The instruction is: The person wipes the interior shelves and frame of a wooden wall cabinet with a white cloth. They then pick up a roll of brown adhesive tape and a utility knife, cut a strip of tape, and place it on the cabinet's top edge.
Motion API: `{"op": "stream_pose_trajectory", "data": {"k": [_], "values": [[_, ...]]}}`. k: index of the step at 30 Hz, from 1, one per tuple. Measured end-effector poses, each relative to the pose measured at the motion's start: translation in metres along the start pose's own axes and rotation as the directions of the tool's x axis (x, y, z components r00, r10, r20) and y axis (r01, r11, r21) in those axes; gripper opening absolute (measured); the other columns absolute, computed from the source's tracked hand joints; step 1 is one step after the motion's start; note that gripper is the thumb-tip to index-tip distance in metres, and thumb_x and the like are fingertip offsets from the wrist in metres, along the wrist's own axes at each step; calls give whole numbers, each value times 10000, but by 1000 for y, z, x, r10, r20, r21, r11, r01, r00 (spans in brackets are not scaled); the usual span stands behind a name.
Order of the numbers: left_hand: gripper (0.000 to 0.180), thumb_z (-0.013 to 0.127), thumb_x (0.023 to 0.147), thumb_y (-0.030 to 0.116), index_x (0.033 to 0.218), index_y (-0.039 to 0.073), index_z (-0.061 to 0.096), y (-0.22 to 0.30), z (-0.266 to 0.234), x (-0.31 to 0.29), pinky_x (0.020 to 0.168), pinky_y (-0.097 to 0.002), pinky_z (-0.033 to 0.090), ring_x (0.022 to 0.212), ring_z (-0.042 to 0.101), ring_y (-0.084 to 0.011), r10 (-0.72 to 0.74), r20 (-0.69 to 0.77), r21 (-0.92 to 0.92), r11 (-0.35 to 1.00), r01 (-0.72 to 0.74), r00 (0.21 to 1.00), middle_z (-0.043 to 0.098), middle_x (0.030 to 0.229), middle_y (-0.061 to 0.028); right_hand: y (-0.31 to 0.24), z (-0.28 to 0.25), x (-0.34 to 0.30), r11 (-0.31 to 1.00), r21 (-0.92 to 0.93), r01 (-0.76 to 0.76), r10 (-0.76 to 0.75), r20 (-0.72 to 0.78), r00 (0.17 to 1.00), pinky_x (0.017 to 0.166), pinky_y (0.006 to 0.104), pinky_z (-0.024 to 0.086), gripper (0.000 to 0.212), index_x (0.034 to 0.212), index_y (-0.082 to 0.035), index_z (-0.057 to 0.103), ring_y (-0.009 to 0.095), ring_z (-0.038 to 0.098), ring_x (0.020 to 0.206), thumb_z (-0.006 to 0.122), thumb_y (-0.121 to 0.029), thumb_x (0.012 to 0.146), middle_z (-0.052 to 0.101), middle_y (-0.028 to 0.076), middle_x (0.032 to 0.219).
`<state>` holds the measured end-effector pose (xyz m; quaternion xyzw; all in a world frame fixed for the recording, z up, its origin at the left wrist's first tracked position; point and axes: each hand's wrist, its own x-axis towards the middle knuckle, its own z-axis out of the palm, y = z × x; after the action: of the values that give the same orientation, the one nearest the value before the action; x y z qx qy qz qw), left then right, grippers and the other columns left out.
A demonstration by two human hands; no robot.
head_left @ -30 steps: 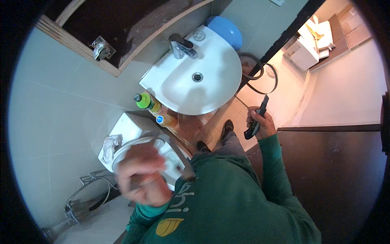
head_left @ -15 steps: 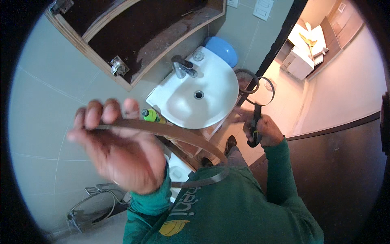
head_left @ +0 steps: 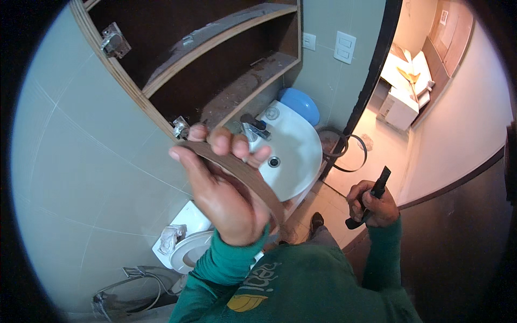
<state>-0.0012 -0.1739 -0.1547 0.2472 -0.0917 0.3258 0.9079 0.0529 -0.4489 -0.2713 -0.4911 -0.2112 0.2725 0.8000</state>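
My left hand [head_left: 231, 202] is raised in front of the open cabinet. A flat brown edge-banding strip [head_left: 242, 171] runs across its palm, with the thumb on one side and the fingers curled on the other. From there the strip bends down toward my green sleeve, and its lower part is hidden behind the hand. Lower at the right, my right hand [head_left: 380, 206] is closed round a black utility knife [head_left: 380, 183] that points up. Whether its blade is out I cannot tell.
The wooden cabinet [head_left: 196, 49] has bare pale edges and metal hinges [head_left: 115, 42]. Below stand a white sink [head_left: 293, 180] with a tap [head_left: 254, 126], a blue basin [head_left: 300, 105] and a toilet [head_left: 188, 252]. Coiled strip [head_left: 357, 169] hangs by the dark door frame [head_left: 371, 89].
My left hand has moved right and nearer the cabinet with the strip. My right hand has shifted right and down, still holding the knife. The view has tilted, bringing more of the cabinet in.
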Motion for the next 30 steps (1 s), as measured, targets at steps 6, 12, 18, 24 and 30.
{"op": "stream_pose_trajectory", "data": {"k": [6, 12, 18, 24, 30], "values": [[559, 316, 1093, 601, 1264, 111, 525, -19, 7, -25, 893, -473, 588, 921, 556, -200, -6, -13, 227, 974, 9, 1000, 551, 868, -18, 4, 22, 10, 996, -40, -77, 83, 196, 977, 638, 283, 501, 719, 1379, 49, 602, 117, 616, 748, 816, -419, 877, 698, 137, 1076], [631, 306, 1091, 608, 1296, 61, 544, -22, -10, -37, 882, -462, 590, 900, 593, -195, -31, -89, 360, 931, 61, 996, 578, 869, -37, -1, 72, 26, 972, -208, -112, 157, 213, 964, 784, 319, 527, 582, 1192, 44, 704, 179, 665, 878, 846, -384, 824, 721, 129, 1045], [722, 269, 1094, 612, 1328, -17, 537, -27, -20, -26, 933, -391, 548, 950, 649, -211, -400, 12, 652, 698, 296, 916, 651, 1009, -90, -2, 72, 22, 980, -199, 18, 17, 176, 984, 722, 357, 562, 345, 975, 19, 713, 213, 699, 784, 876, -235, 809, 718, 123, 866], [586, 480, 1079, 493, 1322, -37, 545, -30, -45, -55, 805, -398, 546, 975, 698, -261, -757, 404, 899, 433, -69, 513, 674, 1074, -173, -14, 38, 15, 979, -20, 201, -199, -243, 949, 538, 259, 507, 236, 1033, -43, 600, 116, 617, 588, 752, -187, 924, 674, 91, 794], [318, 695, 1013, 226, 1180, -34, 624, -55, -87, -90, 662, -332, 545, 805, 694, -210, -856, 228, 943, 313, 114, 464, 679, 927, -149, -26, -2, 9, 981, -154, 116, -185, -573, 798, 534, 258, 493, 221, 1092, -50, 627, 87, 555, 572, 675, -248, 1007, 604, -9, 746]]}}
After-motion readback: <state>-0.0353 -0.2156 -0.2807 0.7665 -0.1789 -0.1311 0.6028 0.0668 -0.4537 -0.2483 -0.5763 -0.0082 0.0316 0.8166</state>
